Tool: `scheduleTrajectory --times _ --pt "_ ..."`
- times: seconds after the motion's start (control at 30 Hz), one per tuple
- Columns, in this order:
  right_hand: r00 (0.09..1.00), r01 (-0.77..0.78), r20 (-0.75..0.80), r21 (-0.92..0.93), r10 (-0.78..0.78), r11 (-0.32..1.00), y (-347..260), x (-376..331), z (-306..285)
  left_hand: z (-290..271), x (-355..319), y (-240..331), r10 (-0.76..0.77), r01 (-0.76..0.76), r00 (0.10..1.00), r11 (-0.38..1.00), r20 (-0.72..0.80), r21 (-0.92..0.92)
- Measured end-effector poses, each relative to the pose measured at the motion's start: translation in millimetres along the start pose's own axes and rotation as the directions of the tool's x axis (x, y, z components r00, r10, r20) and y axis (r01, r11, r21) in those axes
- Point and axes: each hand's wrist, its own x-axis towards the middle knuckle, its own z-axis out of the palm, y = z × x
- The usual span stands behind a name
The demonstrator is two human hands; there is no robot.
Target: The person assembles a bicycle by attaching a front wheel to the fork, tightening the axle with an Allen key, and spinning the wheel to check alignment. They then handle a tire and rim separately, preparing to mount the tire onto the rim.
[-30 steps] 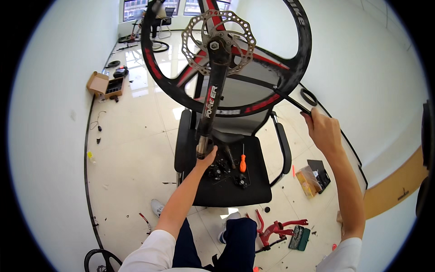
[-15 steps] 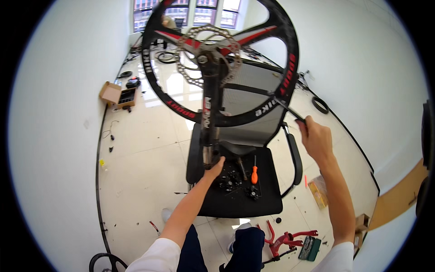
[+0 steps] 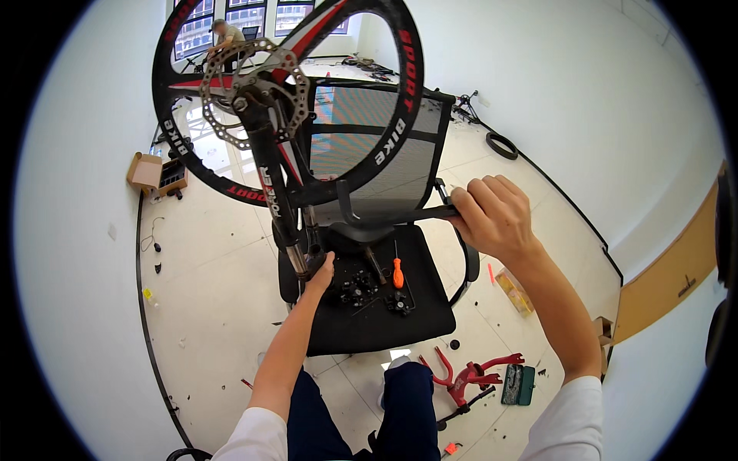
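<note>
My left hand (image 3: 321, 274) is wrapped round the lower end of a black bicycle fork (image 3: 269, 173), holding it tilted over the chair seat. Mounted in the fork's upper end is a black spoked wheel (image 3: 401, 131) with red and white markings. A perforated metal brake disc (image 3: 209, 115) sits at its hub. My right hand (image 3: 496, 215), fingers closed, grips a dark bar tool (image 3: 430, 216) with an upturned end, held apart from the hub. Beneath, the black chair (image 3: 369, 326) carries a saddle (image 3: 357, 235), an orange-handled screwdriver (image 3: 397, 275) and several small black parts (image 3: 357, 290).
A red frame part (image 3: 461, 382) and a green tool case (image 3: 518, 384) lie on the floor at the near right. An open cardboard box (image 3: 146, 170) stands by the left wall. A tyre (image 3: 502, 146) leans near the right wall. Another person (image 3: 228, 38) sits by the windows.
The wheel and fork have shifted left and tilted in the view. My right hand's tool has come away from the wheel rim and now lies lower, nearly level. The view has turned right.
</note>
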Motion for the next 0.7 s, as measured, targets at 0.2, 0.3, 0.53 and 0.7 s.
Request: scheduleTrajectory --times 0.2,0.3,0.53,0.7 --pt "0.994 -0.101 -0.037 0.105 0.105 0.989 2 -2 -2 -6 -1 -5 0.003 -0.003 1.000 0.998 -0.006 -0.068" --pt "0.988 -0.133 -0.054 0.145 0.142 0.980 2 -4 0 -5 1 -6 -0.003 0.003 1.000 0.998 0.010 -0.063" --pt "0.992 -0.120 -0.021 0.106 0.123 0.987 2 -13 -4 1 -1 3 0.038 -0.038 0.999 0.999 0.017 -0.003" --pt "0.980 -0.187 -0.042 0.135 0.195 0.973 4 -19 -5 10 -2 10 0.003 -0.002 1.000 0.997 0.010 -0.071"
